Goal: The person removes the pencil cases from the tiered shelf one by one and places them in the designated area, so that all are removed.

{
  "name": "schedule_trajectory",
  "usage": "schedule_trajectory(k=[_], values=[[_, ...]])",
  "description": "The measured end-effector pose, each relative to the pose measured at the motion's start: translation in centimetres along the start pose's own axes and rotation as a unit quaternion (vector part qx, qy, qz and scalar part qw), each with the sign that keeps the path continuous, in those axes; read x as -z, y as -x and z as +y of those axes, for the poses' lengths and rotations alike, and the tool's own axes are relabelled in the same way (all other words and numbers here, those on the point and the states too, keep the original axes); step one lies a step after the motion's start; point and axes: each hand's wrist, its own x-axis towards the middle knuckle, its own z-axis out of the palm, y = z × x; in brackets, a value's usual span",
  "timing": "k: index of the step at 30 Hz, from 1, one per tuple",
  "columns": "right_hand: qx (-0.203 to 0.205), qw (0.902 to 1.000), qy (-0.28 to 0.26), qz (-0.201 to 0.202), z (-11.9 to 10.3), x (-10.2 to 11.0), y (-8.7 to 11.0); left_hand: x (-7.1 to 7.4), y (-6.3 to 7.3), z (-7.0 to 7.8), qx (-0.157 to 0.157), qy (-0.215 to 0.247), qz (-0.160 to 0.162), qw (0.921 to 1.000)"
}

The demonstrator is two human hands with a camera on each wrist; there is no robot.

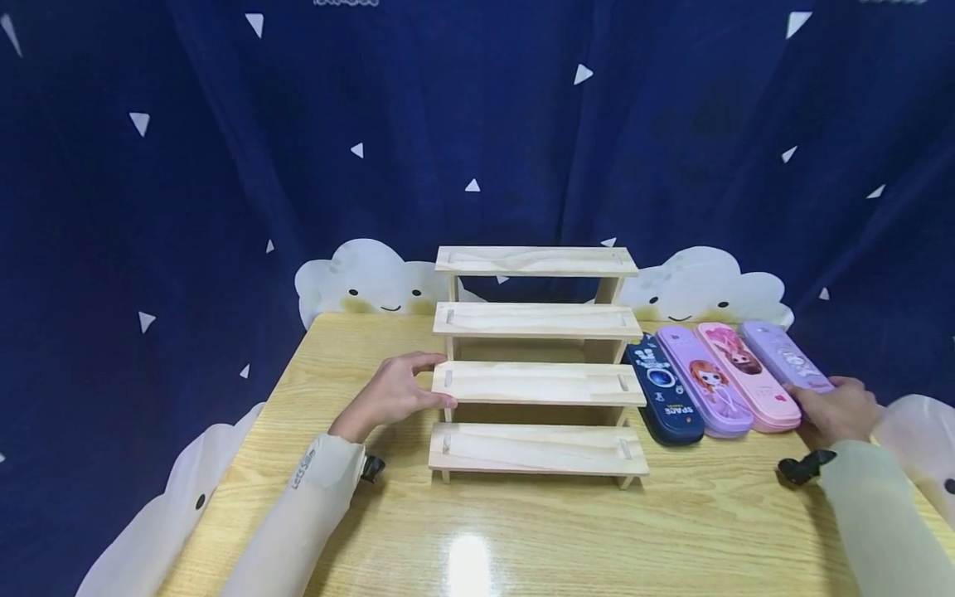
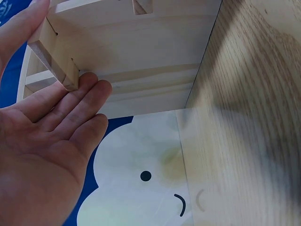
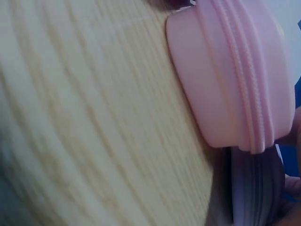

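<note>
A pale wooden stepped rack (image 1: 537,383) with several shelves stands on the table. At its left side, my left hand (image 1: 393,391) grips the end of the second shelf from the bottom. The left wrist view shows the fingers (image 2: 91,106) under the wooden shelf end (image 2: 54,52). Over at the right, my right hand (image 1: 841,412) holds the near end of a lilac zip pencil case (image 1: 783,352), the rightmost in a row. Beside it lies a pink pencil case (image 3: 235,80), which hides part of the lilac one in the right wrist view.
A purple pencil case (image 1: 705,377) with a doll picture and a navy space pencil case (image 1: 660,385) lie between the rack and the pink case. Behind the wooden table (image 1: 522,531) hang a dark blue curtain (image 1: 477,108) and white cloud shapes (image 1: 701,282).
</note>
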Motion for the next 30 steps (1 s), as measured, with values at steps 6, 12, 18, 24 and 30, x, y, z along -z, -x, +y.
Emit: schedule_trajectory(k=[6, 12, 18, 24, 30], values=[[0.015, 0.9993, -0.033, 0.008, -0.3, -0.1, 0.1, 0.1, 0.1, -0.1, 0.001, -0.001, 0.004, 1.0], [0.017, 0.9988, -0.047, 0.001, -0.2, -0.5, 0.1, -0.1, 0.1, -0.1, 0.005, 0.004, 0.002, 1.0], [0.036, 0.9978, -0.055, 0.011, -0.1, -0.7, 0.2, -0.1, 0.1, -0.2, 0.006, 0.006, 0.002, 1.0], [0.028, 0.9981, -0.055, 0.004, -0.7, -0.2, 0.7, -0.1, 0.0, -0.3, 0.003, 0.007, 0.0, 1.0], [0.087, 0.9918, -0.06, 0.071, -3.3, 0.7, 1.7, -0.2, 0.0, -0.1, -0.003, 0.003, 0.003, 1.0]])
